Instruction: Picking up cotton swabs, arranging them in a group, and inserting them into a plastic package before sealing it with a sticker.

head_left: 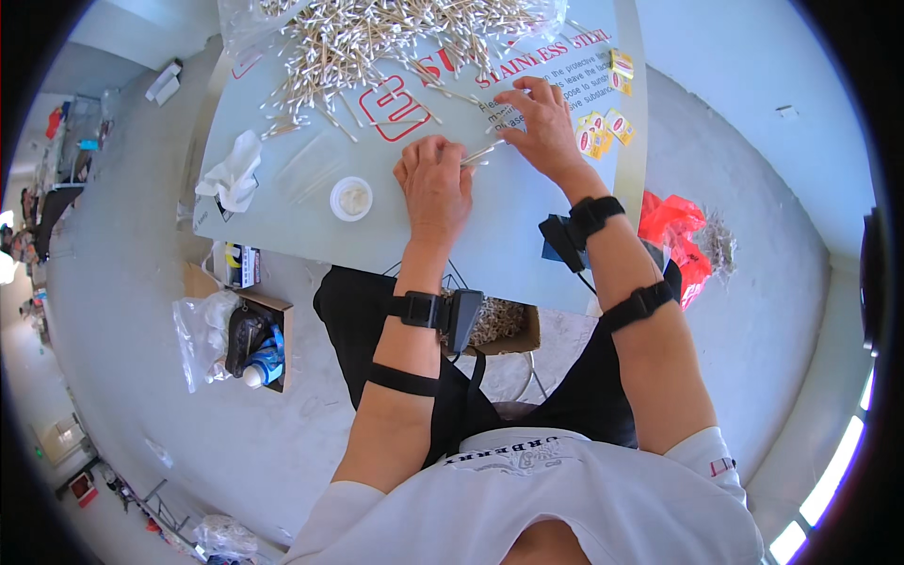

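Note:
My left hand rests on the table with its fingers curled. A few cotton swabs stick out on its thumb side, pinched in that hand. To the right, my right hand is raised over the sheet, its thumb and forefinger spread apart around a gap beside those swabs. Ahead of both hands lies a large loose heap of cotton swabs, with wooden-coloured sticks and white tips. A small round white tub with pale contents stands left of my left hand.
Crumpled white tissue and a clear plastic sleeve lie at the table's left. Small yellow labels lie at the right. Below the table are a box of swabs, a red bag and a carton with a bottle.

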The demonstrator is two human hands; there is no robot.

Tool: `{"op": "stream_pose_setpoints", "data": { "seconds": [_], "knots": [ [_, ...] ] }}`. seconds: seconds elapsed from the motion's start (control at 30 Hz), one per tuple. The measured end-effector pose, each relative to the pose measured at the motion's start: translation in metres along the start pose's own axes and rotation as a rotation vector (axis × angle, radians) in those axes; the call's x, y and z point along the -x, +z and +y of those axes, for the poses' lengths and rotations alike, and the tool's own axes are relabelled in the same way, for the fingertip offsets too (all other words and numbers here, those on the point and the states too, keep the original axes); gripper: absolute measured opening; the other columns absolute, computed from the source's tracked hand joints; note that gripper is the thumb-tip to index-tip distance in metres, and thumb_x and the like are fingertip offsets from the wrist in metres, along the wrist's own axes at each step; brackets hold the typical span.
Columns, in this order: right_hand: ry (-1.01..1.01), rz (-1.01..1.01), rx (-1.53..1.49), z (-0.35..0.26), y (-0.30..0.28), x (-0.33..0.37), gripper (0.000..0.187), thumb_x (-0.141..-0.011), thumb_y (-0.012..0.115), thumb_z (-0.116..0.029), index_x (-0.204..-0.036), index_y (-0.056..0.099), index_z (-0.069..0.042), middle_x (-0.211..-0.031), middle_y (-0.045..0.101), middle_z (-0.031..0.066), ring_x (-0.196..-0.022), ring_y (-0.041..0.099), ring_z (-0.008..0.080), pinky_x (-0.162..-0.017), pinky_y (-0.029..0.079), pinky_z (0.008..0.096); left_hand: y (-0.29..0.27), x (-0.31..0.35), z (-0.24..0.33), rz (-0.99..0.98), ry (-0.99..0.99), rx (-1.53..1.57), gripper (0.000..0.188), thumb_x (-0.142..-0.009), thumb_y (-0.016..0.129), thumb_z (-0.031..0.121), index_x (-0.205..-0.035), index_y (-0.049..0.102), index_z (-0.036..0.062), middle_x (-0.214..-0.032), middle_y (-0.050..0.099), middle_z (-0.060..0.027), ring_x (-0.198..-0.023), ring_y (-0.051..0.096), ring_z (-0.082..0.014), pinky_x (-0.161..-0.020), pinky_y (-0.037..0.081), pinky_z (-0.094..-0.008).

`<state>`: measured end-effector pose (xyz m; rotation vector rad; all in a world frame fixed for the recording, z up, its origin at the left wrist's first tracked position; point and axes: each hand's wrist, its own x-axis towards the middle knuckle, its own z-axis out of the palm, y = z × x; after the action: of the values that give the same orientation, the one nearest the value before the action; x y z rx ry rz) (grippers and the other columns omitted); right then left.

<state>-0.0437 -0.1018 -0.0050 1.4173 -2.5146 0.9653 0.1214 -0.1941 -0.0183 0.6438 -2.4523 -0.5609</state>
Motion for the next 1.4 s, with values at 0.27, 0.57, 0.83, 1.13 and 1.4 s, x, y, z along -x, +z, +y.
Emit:
{"op": "stream_pose_setpoints", "data": {
  "seconds": [0.27, 0.57, 0.83, 1.13, 1.4],
  "knots": [
    [0.097, 0.055, 0.046, 0.016, 0.006, 0.028, 0.009, -0.077, 0.066, -0.010, -0.085, 0.063, -0.006, -0.105, 0.057, 0.0094, -0.102, 0.050, 0.0318, -0.090, 0.041, 0.0439, 0.009, 0.022, 0.022, -0.039, 0.081, 0.066, 0.015, -0.075, 0.070, 0.008, -0.086, 0.061, 0.0113, -0.100, 0.054, -0.0037, -0.104, 0.050, -0.0292, -0.089, 0.036, -0.0445],
    [0.022, -0.196, -0.220, -0.011, -0.035, 0.075, 0.010, -0.075, 0.069, -0.007, -0.082, 0.062, -0.004, -0.101, 0.060, 0.0092, -0.099, 0.055, 0.0298, -0.087, 0.043, 0.0413, 0.002, 0.033, 0.048, -0.062, 0.148, 0.119, 0.040, -0.070, 0.074, 0.008, -0.108, 0.060, 0.0042, -0.114, 0.054, -0.0099, -0.115, 0.048, -0.0329, -0.096, 0.035, -0.0473],
    [0.170, -0.194, -0.343, -0.023, -0.010, -0.011, 0.027, -0.080, 0.072, -0.017, -0.099, 0.064, 0.000, -0.088, 0.065, 0.0147, -0.079, 0.064, 0.0314, -0.073, 0.052, 0.0402, -0.010, 0.017, 0.020, -0.282, 0.322, 0.175, 0.031, -0.074, 0.075, 0.015, -0.098, 0.059, 0.0056, -0.108, 0.055, -0.0082, -0.105, 0.051, -0.0298, -0.090, 0.037, -0.0437],
    [0.002, -0.231, -0.020, -0.036, 0.042, -0.085, 0.031, -0.079, 0.075, -0.021, -0.101, 0.067, -0.002, -0.093, 0.066, 0.0134, -0.085, 0.065, 0.0288, -0.076, 0.052, 0.0385, -0.006, 0.013, 0.015, -0.323, 0.300, 0.216, 0.035, -0.074, 0.073, 0.007, -0.107, 0.059, 0.0087, -0.109, 0.055, -0.0089, -0.104, 0.050, -0.0288, -0.087, 0.038, -0.0431],
    [-0.009, -0.360, 0.126, -0.031, 0.048, -0.099, 0.020, -0.081, 0.071, -0.021, -0.089, 0.065, -0.004, -0.086, 0.067, 0.0133, -0.083, 0.064, 0.0326, -0.074, 0.051, 0.0417, -0.005, 0.005, 0.017, -0.374, 0.266, 0.192, 0.022, -0.074, 0.067, 0.005, -0.096, 0.063, 0.0053, -0.102, 0.056, -0.0097, -0.100, 0.049, -0.0287, -0.083, 0.039, -0.0403]
  ]
}}
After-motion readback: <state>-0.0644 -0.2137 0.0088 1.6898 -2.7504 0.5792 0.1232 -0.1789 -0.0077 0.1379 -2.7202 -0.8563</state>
